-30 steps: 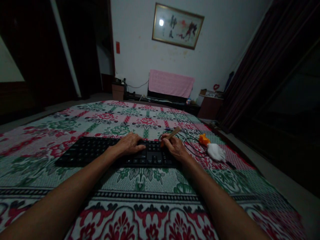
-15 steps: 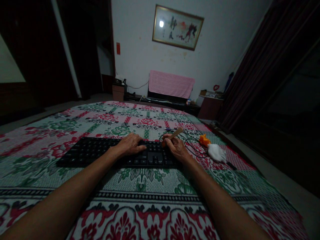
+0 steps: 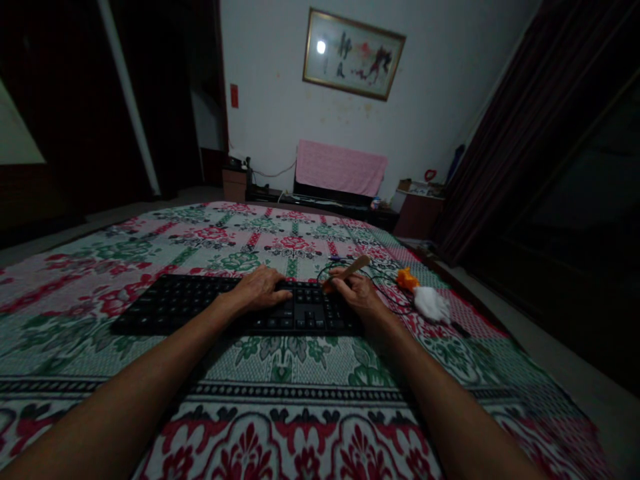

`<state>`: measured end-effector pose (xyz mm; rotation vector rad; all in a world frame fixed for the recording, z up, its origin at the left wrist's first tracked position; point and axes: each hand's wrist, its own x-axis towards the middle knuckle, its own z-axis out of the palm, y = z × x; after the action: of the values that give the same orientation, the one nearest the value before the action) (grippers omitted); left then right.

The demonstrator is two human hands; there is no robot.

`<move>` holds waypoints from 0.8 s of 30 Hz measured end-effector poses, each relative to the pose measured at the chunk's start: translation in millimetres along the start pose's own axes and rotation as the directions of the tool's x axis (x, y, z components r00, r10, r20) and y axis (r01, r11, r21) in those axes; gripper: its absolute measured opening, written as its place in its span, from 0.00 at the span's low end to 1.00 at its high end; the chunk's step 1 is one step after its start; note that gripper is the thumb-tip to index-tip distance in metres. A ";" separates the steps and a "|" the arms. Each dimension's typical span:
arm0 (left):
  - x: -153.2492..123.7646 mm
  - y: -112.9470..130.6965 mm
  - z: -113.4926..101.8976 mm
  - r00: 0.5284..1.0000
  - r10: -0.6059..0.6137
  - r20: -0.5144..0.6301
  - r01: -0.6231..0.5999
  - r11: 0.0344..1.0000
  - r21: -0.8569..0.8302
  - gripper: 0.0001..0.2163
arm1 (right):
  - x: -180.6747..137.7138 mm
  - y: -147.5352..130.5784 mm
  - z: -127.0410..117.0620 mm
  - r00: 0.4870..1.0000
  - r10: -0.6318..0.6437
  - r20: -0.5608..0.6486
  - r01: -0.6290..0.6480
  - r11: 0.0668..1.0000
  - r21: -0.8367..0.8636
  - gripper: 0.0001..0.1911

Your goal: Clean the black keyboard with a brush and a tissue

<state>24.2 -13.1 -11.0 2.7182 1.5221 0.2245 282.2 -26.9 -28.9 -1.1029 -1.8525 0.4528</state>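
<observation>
A flat black plastic computer keyboard (image 3: pixel 235 311) lies on a bed covered with a red, green and white floral woven bedspread (image 3: pixel 300 413), its long axis running left to right across the view, its key face up and its front edge toward the person. The left hand (image 3: pixel 260 290) rests palm down on the middle keys, fingers (image 3: pixel 280 294) slightly spread and flat on the board. The right hand (image 3: pixel 357 293) sits at the keyboard's right end, its fingers pinching a slim tan wooden stick (image 3: pixel 350 270) whose lower tip meets the keys and whose free end angles up and away to the right. The work in hand appears to be picking at the gaps between the keys; it would go best with the left hand pressing the board still while the stick's tip runs lightly along each row. Just beyond the right hand a thin black cable (image 3: pixel 385 293) loops over the bedspread; farther right lie a small orange object (image 3: pixel 407 279) and a white fluffy wad (image 3: pixel 433 305). On the far wall hangs a gold-framed picture (image 3: pixel 353 53).
</observation>
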 end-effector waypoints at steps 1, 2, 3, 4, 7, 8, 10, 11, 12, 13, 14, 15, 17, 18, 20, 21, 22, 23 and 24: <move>-0.1 0.0 0.0 1.000 0.000 -0.004 0.000 1.000 -0.005 0.19 | 0.3 0.1 -3.0 1.000 0.016 0.003 -0.016 1.000 -0.012 0.14; -0.1 0.1 -0.1 1.000 0.001 -0.009 -0.001 1.000 -0.011 0.19 | 0.8 0.2 -6.4 0.999 0.033 0.007 -0.033 0.999 -0.026 0.14; -0.2 0.2 -0.3 1.000 0.003 -0.011 -0.003 1.000 -0.016 0.19 | 1.3 0.1 -9.7 0.999 0.049 0.000 -0.049 0.998 -0.038 0.14; -0.3 0.5 -0.7 1.000 0.003 -0.010 -0.003 1.000 -0.019 0.19 | 1.8 -0.4 -12.5 0.998 0.062 -0.012 -0.063 0.997 -0.044 0.14; -0.9 2.2 -2.5 1.000 -0.005 0.003 0.005 1.000 -0.015 0.19 | 2.5 -4.0 -15.8 0.996 0.087 -0.032 -0.087 0.996 -0.002 0.15; -1.4 2.9 -3.1 1.000 -0.010 0.006 0.010 1.000 -0.010 0.19 | 2.4 -5.2 -15.3 0.996 0.087 -0.021 -0.087 0.996 0.024 0.15; -2.8 4.2 -4.1 1.000 -0.011 -0.001 0.011 1.000 0.000 0.20 | 1.5 -6.4 -13.0 0.996 0.082 0.020 -0.083 0.995 0.063 0.15; -3.5 4.8 -4.4 1.000 -0.009 -0.005 0.009 1.000 0.003 0.20 | 0.9 -6.1 -11.9 0.996 0.082 0.033 -0.084 0.994 0.070 0.14; -4.1 5.2 -4.6 1.000 -0.008 -0.009 0.008 1.000 0.006 0.20 | 0.1 -5.2 -11.1 0.996 0.085 0.038 -0.087 0.994 0.070 0.14; -4.6 5.4 -4.7 1.000 -0.008 -0.013 0.008 1.000 0.006 0.21 | -0.8 -3.8 -10.6 0.995 0.091 0.038 -0.093 0.994 0.065 0.14; -4.8 5.6 -4.8 1.000 -0.008 -0.017 0.008 1.000 0.004 0.20 | -1.6 -2.4 -10.4 0.994 0.100 0.032 -0.102 0.993 0.059 0.14; -4.8 5.6 -5.0 1.000 -0.009 -0.017 0.009 1.000 0.000 0.20 | -2.4 -1.3 -10.4 0.993 0.112 0.022 -0.113 0.992 0.056 0.14; -4.0 5.5 -5.5 1.000 -0.014 -0.005 0.014 1.000 -0.016 0.20 | -3.4 -0.7 -10.5 0.989 0.146 -0.016 -0.145 0.988 0.059 0.15; -3.4 5.5 -5.7 1.000 -0.016 0.003 0.016 1.000 -0.026 0.20 | -3.5 -1.5 -10.4 0.986 0.162 -0.044 -0.159 0.985 0.060 0.16; -2.2 5.6 -6.0 1.000 -0.022 0.015 0.022 0.999 -0.031 0.20 | -3.2 -4.3 -10.5 0.981 0.172 -0.090 -0.169 0.984 0.050 0.16; -1.8 5.8 -5.8 1.000 -0.023 0.012 0.024 0.999 -0.024 0.20 | -2.8 -5.9 -10.8 0.982 0.166 -0.095 -0.163 0.986 0.035 0.16; -1.4 5.8 -5.3 1.000 -0.021 0.006 0.021 1.000 -0.013 0.20 | -2.4 -7.1 -11.4 0.984 0.156 -0.088 -0.155 0.988 0.014 0.16; -1.2 5.8 -4.6 1.000 -0.018 -0.001 0.018 1.000 -0.001 0.20 | -2.0 -7.9 -12.2 0.986 0.146 -0.074 -0.148 0.989 -0.014 0.16; -1.2 5.7 -3.6 1.000 -0.013 -0.006 0.013 1.000 0.009 0.20 | -1.6 -8.2 -13.4 0.988 0.142 -0.060 -0.145 0.988 -0.046 0.15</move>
<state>27.9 -17.2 -7.1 2.7164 1.5460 0.2264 289.7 -34.4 -17.2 -1.2756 -1.7501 0.4549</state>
